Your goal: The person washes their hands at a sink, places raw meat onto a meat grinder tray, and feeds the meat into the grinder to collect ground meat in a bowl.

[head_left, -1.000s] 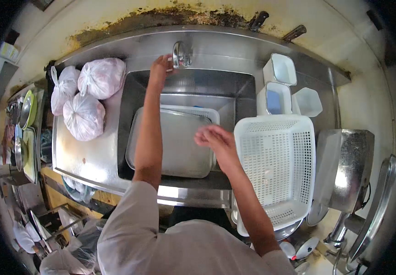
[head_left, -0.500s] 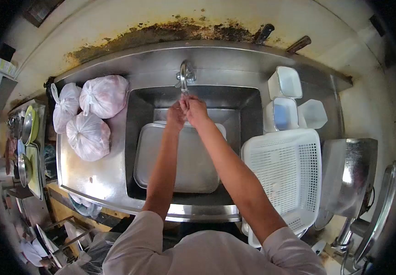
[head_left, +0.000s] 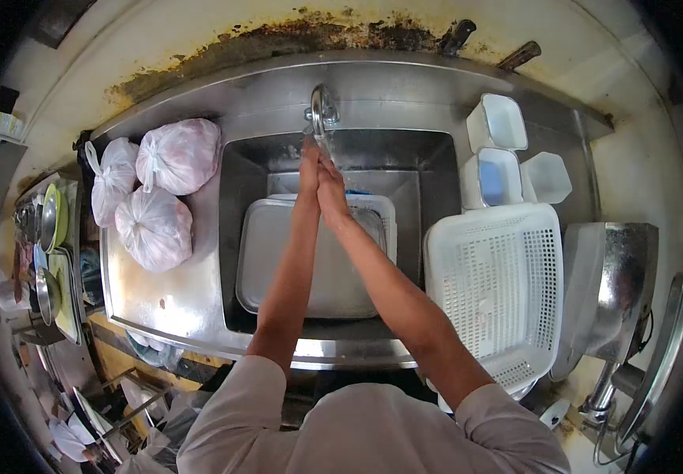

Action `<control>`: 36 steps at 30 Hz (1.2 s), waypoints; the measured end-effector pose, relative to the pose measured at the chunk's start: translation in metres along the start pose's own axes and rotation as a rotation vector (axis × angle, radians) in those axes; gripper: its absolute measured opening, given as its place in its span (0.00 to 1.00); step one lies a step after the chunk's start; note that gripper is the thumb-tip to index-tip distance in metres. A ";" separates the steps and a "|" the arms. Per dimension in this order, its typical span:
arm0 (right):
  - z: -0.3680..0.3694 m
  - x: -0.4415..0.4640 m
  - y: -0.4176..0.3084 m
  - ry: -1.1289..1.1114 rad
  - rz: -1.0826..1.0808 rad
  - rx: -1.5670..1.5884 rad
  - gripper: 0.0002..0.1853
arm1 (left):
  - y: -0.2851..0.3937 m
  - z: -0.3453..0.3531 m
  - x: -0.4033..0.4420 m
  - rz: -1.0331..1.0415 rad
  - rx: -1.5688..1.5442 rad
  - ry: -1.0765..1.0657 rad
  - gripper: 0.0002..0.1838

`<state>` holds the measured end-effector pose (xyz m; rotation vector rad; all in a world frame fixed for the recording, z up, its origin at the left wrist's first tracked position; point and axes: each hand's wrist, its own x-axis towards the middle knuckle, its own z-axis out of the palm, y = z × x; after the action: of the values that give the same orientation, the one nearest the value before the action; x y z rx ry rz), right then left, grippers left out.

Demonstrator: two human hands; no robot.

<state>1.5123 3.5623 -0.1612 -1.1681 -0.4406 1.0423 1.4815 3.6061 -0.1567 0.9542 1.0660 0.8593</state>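
Faucet (head_left: 318, 104): just beyond fingertips | left hand (head_left: 310, 167), right hand (head_left: 330, 186): pressed together | finger spread: cannot tell

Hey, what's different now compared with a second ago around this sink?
Your left hand has left the side of the faucet and moved under its spout. Your right hand has moved from over the tray in toward the faucet, and the two hands now touch. The tray, the tied bags and the white basket stayed as they were.
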 end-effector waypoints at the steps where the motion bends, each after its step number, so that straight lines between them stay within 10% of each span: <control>1: 0.002 -0.003 -0.003 0.022 -0.003 0.061 0.19 | 0.001 0.004 -0.004 -0.042 -0.025 -0.024 0.33; 5: -0.032 0.039 0.000 -0.292 -0.370 -0.093 0.20 | 0.009 0.028 -0.063 0.186 0.327 -0.144 0.39; 8: 0.004 -0.016 -0.023 -0.061 0.194 0.306 0.20 | 0.004 -0.005 0.003 0.114 -0.230 -0.118 0.39; 14: -0.024 0.020 -0.023 -0.375 -0.195 0.242 0.27 | -0.007 0.002 -0.004 0.142 -0.033 -0.117 0.31; 19: -0.065 -0.071 -0.047 -0.386 0.299 0.273 0.29 | -0.016 -0.024 0.058 0.692 1.438 0.075 0.40; 21: -0.091 -0.105 -0.054 -0.358 0.148 0.023 0.28 | -0.049 -0.059 0.094 1.472 1.748 -0.030 0.30; 23: -0.122 -0.154 -0.113 -0.277 0.111 -0.151 0.28 | -0.073 -0.075 0.116 1.166 2.239 -0.040 0.34; 28: -0.236 -0.272 -0.195 -0.101 0.051 -0.378 0.23 | -0.077 -0.077 0.135 0.921 1.917 -0.040 0.40; 33: -0.333 -0.415 -0.244 0.638 -0.030 -0.373 0.18 | -0.067 -0.051 0.109 0.554 2.160 -0.014 0.40; 35: -0.370 -0.464 -0.231 0.912 -0.068 -0.451 0.16 | -0.091 -0.070 0.107 0.704 1.392 -0.472 0.35; 36: -0.382 -0.483 -0.222 1.030 -0.068 -0.488 0.14 | -0.082 -0.048 0.067 0.389 1.208 -0.357 0.29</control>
<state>1.6618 2.9451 -0.0014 -1.9218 0.1062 0.1639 1.4620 3.6488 -0.2631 2.2813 1.0603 0.2313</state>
